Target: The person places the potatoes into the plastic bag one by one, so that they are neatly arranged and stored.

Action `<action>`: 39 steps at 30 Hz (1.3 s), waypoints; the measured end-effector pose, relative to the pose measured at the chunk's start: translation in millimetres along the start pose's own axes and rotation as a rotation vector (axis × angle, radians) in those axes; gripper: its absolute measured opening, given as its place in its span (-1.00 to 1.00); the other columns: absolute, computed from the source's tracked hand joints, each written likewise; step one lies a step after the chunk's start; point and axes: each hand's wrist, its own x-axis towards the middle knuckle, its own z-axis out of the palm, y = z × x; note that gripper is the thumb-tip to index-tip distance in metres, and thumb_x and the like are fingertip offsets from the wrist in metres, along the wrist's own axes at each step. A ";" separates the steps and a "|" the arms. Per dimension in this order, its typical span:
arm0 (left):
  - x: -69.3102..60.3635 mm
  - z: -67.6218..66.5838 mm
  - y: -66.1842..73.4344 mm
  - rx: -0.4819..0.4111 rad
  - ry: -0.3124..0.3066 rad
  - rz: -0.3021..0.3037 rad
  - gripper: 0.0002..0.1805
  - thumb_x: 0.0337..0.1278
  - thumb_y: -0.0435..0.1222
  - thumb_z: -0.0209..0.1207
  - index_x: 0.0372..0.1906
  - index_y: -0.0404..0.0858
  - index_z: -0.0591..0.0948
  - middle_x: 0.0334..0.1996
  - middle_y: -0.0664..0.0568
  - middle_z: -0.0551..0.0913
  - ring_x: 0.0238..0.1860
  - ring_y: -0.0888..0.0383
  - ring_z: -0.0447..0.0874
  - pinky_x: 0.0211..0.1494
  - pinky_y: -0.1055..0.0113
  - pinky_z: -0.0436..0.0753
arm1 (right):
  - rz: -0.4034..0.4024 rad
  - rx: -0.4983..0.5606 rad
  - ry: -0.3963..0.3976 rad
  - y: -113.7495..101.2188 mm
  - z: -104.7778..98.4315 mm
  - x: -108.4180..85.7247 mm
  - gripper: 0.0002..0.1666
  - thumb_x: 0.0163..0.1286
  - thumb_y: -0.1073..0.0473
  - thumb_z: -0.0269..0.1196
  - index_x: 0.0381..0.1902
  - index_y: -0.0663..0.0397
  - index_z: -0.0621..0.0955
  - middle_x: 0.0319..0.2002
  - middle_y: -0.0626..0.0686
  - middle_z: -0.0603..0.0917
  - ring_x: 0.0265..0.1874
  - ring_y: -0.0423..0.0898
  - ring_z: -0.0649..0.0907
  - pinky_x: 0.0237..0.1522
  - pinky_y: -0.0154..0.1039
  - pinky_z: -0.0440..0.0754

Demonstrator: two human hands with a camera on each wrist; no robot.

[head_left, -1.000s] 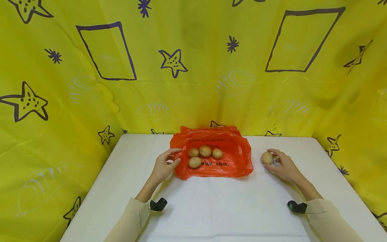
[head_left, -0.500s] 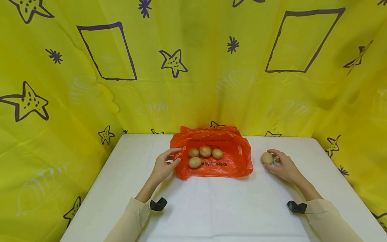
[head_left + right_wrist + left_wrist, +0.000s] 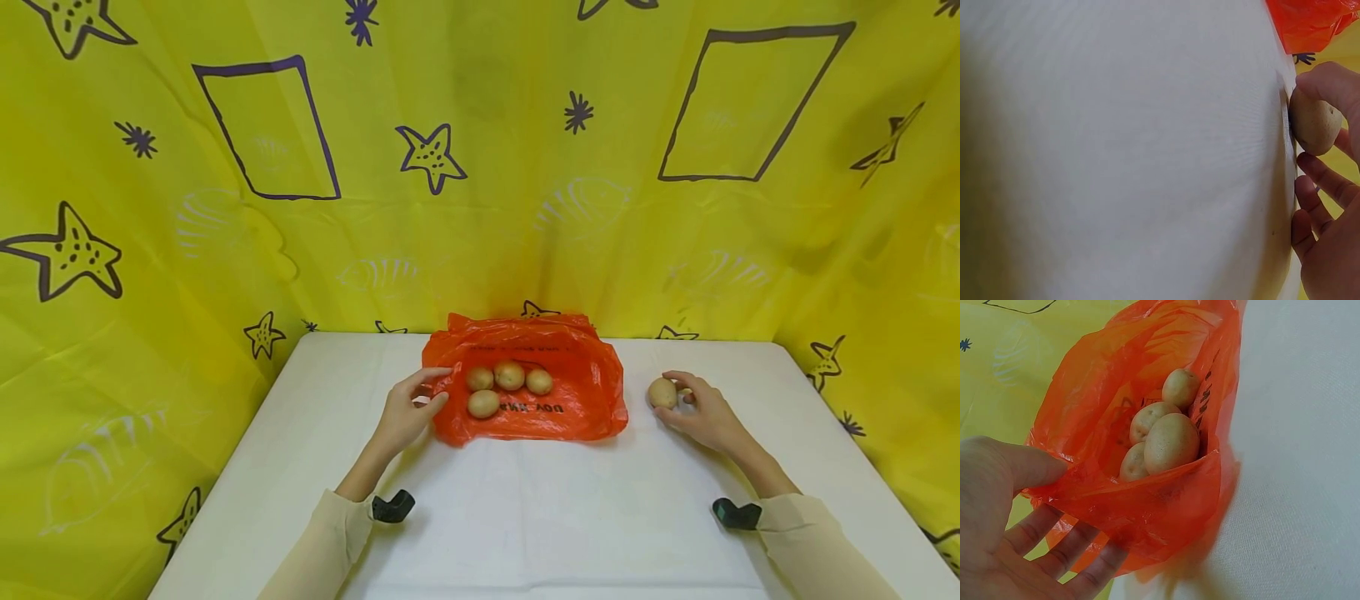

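Note:
An orange-red plastic bag lies spread on the table, its mouth gaping in the left wrist view. Several potatoes sit together inside it. My left hand holds the bag's left edge, with the thumb on the inner side and the fingers under the plastic, their tips partly hidden. To the right of the bag, my right hand grips a single potato between thumb and fingers. That potato is close to or touching the white tabletop; I cannot tell which.
White cloth covers the table. A yellow curtain printed with starfish and fish hangs behind it and along both sides. Black wrist devices sit on both wrists, at the cuffs of light sleeves.

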 end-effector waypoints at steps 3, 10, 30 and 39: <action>0.3 -1.1 -0.7 -0.005 -0.006 0.014 -0.63 0.29 -0.45 0.30 0.16 -0.16 0.70 0.00 -0.08 0.70 -0.08 -0.06 0.68 -0.14 0.39 0.66 | -0.001 -0.004 0.003 0.5 0.4 0.4 -0.22 0.33 0.08 0.44 0.38 0.23 0.39 0.16 0.44 0.51 0.04 0.34 0.51 0.06 0.31 0.49; 2.6 -1.1 -2.1 0.000 -0.017 0.034 -0.62 0.27 -0.46 0.30 0.16 -0.19 0.70 0.00 -0.09 0.70 -0.09 -0.07 0.69 -0.13 0.37 0.67 | 0.035 -0.009 0.005 -1.1 -0.1 1.4 -0.21 0.32 0.03 0.46 0.37 0.23 0.41 0.18 0.38 0.51 0.03 0.28 0.52 0.02 0.20 0.52; 2.0 0.0 -2.1 0.022 -0.018 0.020 -0.64 0.28 -0.46 0.29 0.15 -0.18 0.70 -0.02 -0.08 0.71 -0.09 -0.05 0.68 -0.12 0.34 0.66 | 0.036 0.013 -0.060 -1.2 -4.5 8.9 -0.19 0.30 0.06 0.46 0.39 0.21 0.39 0.21 0.40 0.47 0.02 0.29 0.53 0.00 0.16 0.55; 1.3 -0.6 -1.8 0.022 -0.015 0.017 -0.63 0.27 -0.46 0.30 0.15 -0.18 0.70 -0.03 -0.07 0.71 -0.10 -0.04 0.69 -0.12 0.36 0.67 | 0.053 0.000 -0.069 -3.2 -5.6 8.4 -0.18 0.30 0.02 0.46 0.40 0.20 0.40 0.25 0.42 0.47 0.05 0.33 0.52 0.02 0.23 0.56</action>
